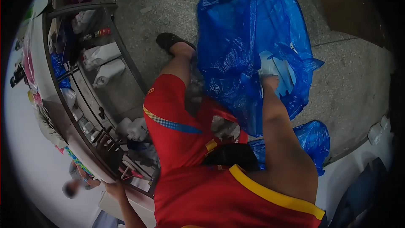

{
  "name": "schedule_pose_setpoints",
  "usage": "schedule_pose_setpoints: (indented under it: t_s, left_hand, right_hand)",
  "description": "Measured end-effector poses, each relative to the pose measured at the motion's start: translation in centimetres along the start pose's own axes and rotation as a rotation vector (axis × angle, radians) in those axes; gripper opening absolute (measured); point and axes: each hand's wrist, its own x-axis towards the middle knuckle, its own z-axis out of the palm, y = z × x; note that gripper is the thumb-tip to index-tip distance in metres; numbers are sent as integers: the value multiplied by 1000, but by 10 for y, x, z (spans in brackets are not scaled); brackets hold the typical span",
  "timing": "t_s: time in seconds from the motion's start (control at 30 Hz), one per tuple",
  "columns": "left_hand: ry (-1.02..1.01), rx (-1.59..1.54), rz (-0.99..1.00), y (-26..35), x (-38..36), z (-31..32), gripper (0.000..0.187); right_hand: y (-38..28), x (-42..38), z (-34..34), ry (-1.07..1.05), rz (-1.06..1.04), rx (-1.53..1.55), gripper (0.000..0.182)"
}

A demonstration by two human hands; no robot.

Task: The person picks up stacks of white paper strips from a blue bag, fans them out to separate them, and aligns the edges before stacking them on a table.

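Observation:
A large, crinkled blue plastic bag (230, 38) stands on the floor in front of me with its mouth turned toward me. My right hand (270, 82) reaches into the opening, fingers curled against a stack of pale, flat sheets (283, 72). What the sheets are made of, I cannot make out. At the lower left, my left hand (115, 189) touches the edge of a table (90, 162); its fingers are small and partly hidden there.
A second blue bag (315, 143) lies by my right arm. Beneath the table, white bottles (110, 71) and a spray can (98, 33) sit within a metal frame. Part of a red stool (225, 112) shows beneath me. Another person (78, 181) is beyond the table.

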Motion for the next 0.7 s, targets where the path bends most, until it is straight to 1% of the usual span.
schedule_pose_setpoints:
  t_s: [0.03,0.1,0.13,0.2,0.23,0.3,0.33,0.4,0.43,0.5,0.53,0.6,0.7]
  left_hand:
    - [14,-7,6,-3,0,2,92]
    - [26,4,44,-6,1,2,92]
    - [39,0,72,-8,2,2,91]
    - [32,19,49,-7,2,1,91]
    - [24,30,25,-6,2,0,92]
    - [-4,56,2,2,-1,-6,88]
    - [-30,74,-23,5,-1,-10,85]
    - [-32,42,-2,-5,3,-6,86]
    - [-35,7,16,-11,5,-3,87]
    - [-48,16,-7,-6,5,-6,88]
    - [-63,24,-33,-4,3,-7,89]
    - [-49,36,-10,-7,4,-6,89]
    - [-30,29,26,-17,6,1,89]
  right_hand:
    - [10,3,16,-11,10,-8,72]
    - [21,0,38,67,-52,-125,82]
    - [28,-2,47,59,-46,-128,82]
    - [19,-33,28,87,36,-75,89]
    - [16,-36,26,80,39,-78,89]
    - [14,-41,25,-82,118,-106,91]
    - [12,-46,25,-87,123,-108,91]
    - [5,-53,28,-34,141,-131,84]
    - [9,-50,31,-36,143,-129,84]
    - [29,-36,43,-94,77,39,85]
    - [41,-24,50,-95,77,36,85]
    - [64,3,66,-295,-131,90,79]
    - [71,23,74,-320,-139,67,80]
